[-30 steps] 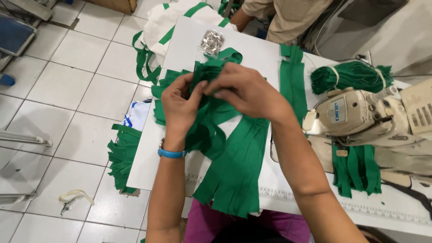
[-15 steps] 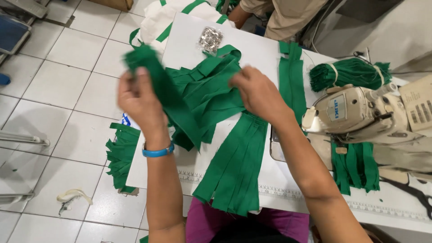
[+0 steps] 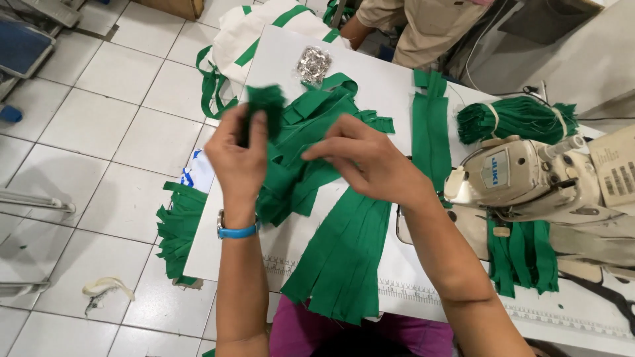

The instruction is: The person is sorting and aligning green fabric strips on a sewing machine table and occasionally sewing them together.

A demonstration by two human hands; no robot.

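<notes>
Green webbing strips (image 3: 311, 152), heaped loose at mid-table, one end lifted clear of the heap. Your left hand (image 3: 241, 155) is closed around that raised strip end (image 3: 264, 102); your right hand (image 3: 370, 162) lies half-open on the heap, fingertips pressing a strip down. Cut strips (image 3: 344, 258) hang over the near table edge (image 3: 463, 301). Risk: your pull may drag tangled neighbours along and sweep the overhanging lot onto the floor. Sewing machine (image 3: 522, 175) stands just right; a loose end could snag there.
</notes>
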